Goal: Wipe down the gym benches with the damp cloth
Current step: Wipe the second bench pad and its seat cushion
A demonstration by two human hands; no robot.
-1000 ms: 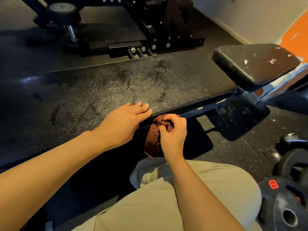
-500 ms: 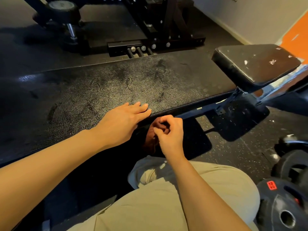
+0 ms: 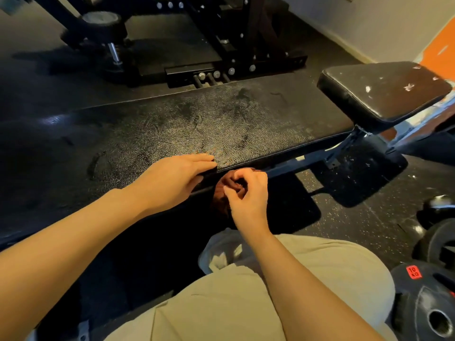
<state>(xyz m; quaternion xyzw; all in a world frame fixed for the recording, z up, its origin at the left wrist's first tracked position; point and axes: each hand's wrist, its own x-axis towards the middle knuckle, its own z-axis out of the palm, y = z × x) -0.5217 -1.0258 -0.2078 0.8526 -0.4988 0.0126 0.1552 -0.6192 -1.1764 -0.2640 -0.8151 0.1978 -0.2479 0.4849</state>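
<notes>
Bunching the brown cloth under the bench edge

Gripping a dark brown cloth [image 3: 231,190], the right hand [image 3: 248,195] has its fingers curled round a gathered wad of the fabric, just below the near edge of the long black bench pad [image 3: 197,126]. The cloth hangs down in shadow beneath that edge, partly hidden by the hand. The left hand [image 3: 172,178] rests flat on the pad's near edge just beside the right one, fingers straight and close together, holding nothing.

The bench pad runs across the view, its pebbled surface shiny in patches with darker smears. At its right end sits a shorter seat pad [image 3: 384,92], tilted and flecked with pale marks, carried on a metal frame [image 3: 344,148] that shows under both pads. Beige trousers [image 3: 246,303] cover the person's knee at the bottom. On the speckled rubber floor [image 3: 369,217] to the right lies a black weight plate [image 3: 428,306] with a red 10 kg label. Behind the bench stands a black machine base [image 3: 221,55].
</notes>
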